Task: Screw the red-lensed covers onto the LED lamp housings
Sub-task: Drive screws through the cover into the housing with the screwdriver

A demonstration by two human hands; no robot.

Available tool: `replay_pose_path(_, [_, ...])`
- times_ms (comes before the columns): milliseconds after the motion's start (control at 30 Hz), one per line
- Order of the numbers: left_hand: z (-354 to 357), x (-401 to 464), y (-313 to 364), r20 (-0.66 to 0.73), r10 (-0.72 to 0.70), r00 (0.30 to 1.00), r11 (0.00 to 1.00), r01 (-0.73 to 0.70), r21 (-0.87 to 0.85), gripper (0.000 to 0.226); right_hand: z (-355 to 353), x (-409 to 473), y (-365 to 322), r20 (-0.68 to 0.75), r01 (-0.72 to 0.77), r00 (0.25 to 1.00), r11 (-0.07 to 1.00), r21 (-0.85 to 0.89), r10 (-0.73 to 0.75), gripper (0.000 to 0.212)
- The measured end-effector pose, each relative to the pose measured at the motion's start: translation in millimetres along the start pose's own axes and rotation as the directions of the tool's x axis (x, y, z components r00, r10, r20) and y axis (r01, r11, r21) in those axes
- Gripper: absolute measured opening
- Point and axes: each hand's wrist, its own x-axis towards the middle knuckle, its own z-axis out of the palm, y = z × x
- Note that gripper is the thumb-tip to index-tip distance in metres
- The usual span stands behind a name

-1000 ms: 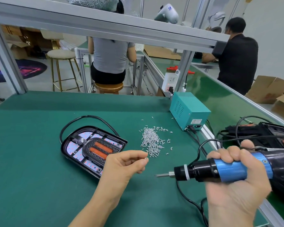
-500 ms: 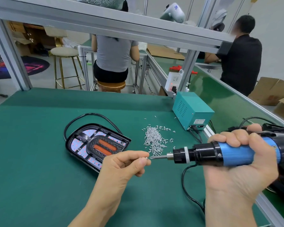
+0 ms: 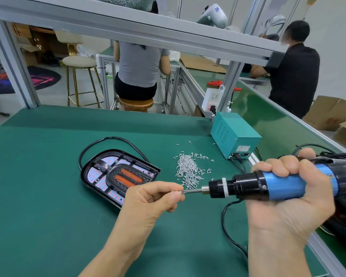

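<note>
Head view: left hand (image 3: 148,198) pinches a tiny, light, easily dropped screw (image 3: 180,191) by its shank onto the bit of the electric screwdriver (image 3: 268,186), which the right hand (image 3: 292,198) grips by its barrel, lamp housing (image 3: 118,174) at 10 o'clock.

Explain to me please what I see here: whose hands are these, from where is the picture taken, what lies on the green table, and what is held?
No machine works here; these are a person's two bare hands. The picture comes from a camera worn on that person's head, looking forward and down.

The right hand has a full grip on an electric screwdriver with a blue and black body. The left hand pinches one small screw and holds it to the tip of the screwdriver's bit.

On the green table lies a black lamp housing with red lenses in the middle and a black cable looping behind it. Right of it is a loose pile of screws. Beyond that stands a teal box with cables plugged into it, probably the screwdriver's power supply.

Two other people sit at benches behind.
</note>
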Motion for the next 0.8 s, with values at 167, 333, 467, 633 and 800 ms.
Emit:
replay_pose_path(167, [0, 0, -1, -0.009, -0.007, 1.0, 1.0, 0.007, 0.0, 0.019, 1, 0, 1, 0.004, 0.005, 1.0, 1.0, -0.022, -0.005, 0.018])
replay_pose_path(333, [1, 0, 0, -0.018, 0.002, 1.0, 1.0, -0.002, 0.0, 0.023, 0, 1, 2, 0.012, 0.003, 1.0, 1.0, -0.028, -0.002, 0.018])
replay_pose_path(467, [2, 0, -1, -0.031, 0.009, 0.999, 1.0, -0.009, 0.009, 0.019, -1, 1, 4, 0.004, 0.002, 1.0, 1.0, -0.018, -0.002, 0.018])
replay_pose_path(633, [2, 2, 2, -0.065, 0.066, 0.996, 0.996, -0.061, 0.069, 0.016, -1, 1, 12, -0.057, 0.013, 0.998, 1.0, 0.026, -0.011, 0.016])
replay_pose_path(800, [-3, 2, 2, -0.087, 0.108, 0.99, 0.983, -0.093, 0.159, 0.025, -1, -1, 20, -0.109, 0.001, 0.994, 0.999, 0.041, 0.003, 0.015])
